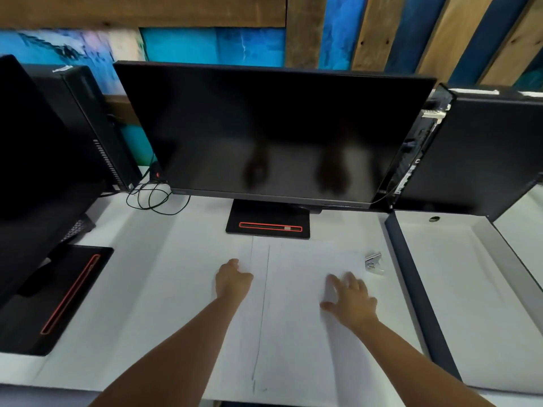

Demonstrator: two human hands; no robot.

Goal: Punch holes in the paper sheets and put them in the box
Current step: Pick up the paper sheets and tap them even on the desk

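Observation:
White paper sheets [296, 268] lie flat on the white desk in front of the monitor. My left hand [232, 279] rests at the sheets' left edge with its fingers curled; whether it grips the edge is unclear. My right hand [351, 299] lies flat on the paper's right part, fingers spread. A small metal hole punch [373, 261] sits just beyond the paper's right edge, a short way past my right fingertips. An open box [411, 265] with a dark wall and white inside stands to the right of the paper.
A dark monitor [270, 133] on a black stand [267, 221] is right behind the paper. Another monitor [29, 160] and its base [61, 298] stand at the left, with a computer tower [94, 121] and loose cables [155, 198]. A second tower [484, 148] stands behind the box.

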